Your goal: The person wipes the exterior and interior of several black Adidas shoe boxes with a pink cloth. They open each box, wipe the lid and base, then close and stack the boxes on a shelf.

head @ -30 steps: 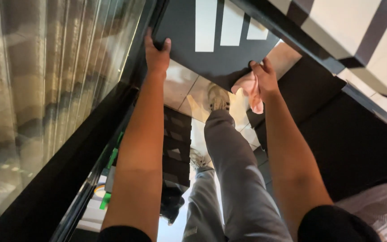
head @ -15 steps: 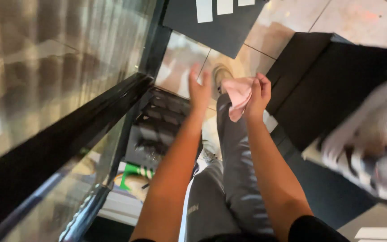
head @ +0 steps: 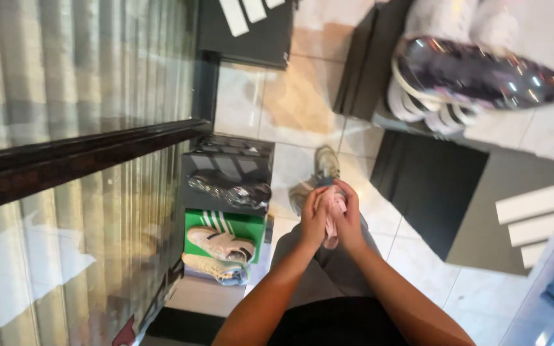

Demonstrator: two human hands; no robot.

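Both hands have come down and together since the earlier frames, where they were raised and apart at a dark panel overhead; the pink cloth (head: 336, 206) now sits between them in front of the person's grey trousers (head: 318, 272).

At the left edge of the tiled floor (head: 302, 96), beside a glass wall with a dark rail (head: 84, 157), stand 2 shoe boxes: 1 dark (head: 226, 168) with 1 shiny dark shoe (head: 231, 189) lying on it, and 1 green (head: 226, 224) with 2 pale sneakers (head: 219, 242) in front of it.

The left hand (head: 313, 216) and the right hand (head: 349, 214) are pressed together around the cloth, fingers curled over it, its lower end hanging out below the palms. A good way to gather such a cloth would be to keep the palms closed on it and tuck in the loose end, so nothing trails. Beyond the hands, 1 grey sneaker (head: 325, 163) on the person's foot shows on the floor.

At the upper right, 1 glossy dark shoe (head: 476, 70) rests on white striped sneakers (head: 424, 112), blurred, above 1 black mat (head: 431, 189).
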